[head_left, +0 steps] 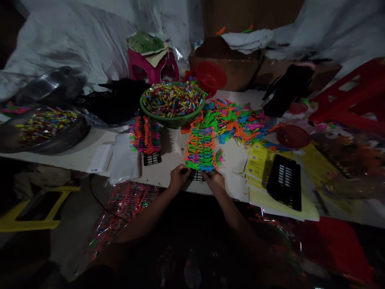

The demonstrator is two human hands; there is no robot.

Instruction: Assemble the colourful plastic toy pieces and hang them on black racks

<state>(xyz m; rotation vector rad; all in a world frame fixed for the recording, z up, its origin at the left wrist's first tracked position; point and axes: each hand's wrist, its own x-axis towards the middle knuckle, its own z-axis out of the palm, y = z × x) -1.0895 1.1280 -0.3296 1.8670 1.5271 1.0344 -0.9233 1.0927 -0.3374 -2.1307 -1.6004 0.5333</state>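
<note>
At the front edge of the table, a black slotted plastic rack [197, 175] carries closely stacked rows of bright plastic pieces [200, 148] in orange, green, blue and pink. My left hand [179, 176] is closed at the rack's near left corner, thumb and fingers pinched together. On the opposite side, my right hand [215, 179] has its fingers bent over the near right corner. Small parts between the fingertips are too dark to make out. Beyond the rack lies a loose heap of similar coloured pieces [234, 120].
A green basin [143, 109] of small colourful parts stands behind. Another filled black rack [152, 158] and clear plastic bags [124, 156] are to the left. Yellow printed cards [257, 160] and a black tray [284, 182] lie right. A metal bowl [57, 140] sits far left.
</note>
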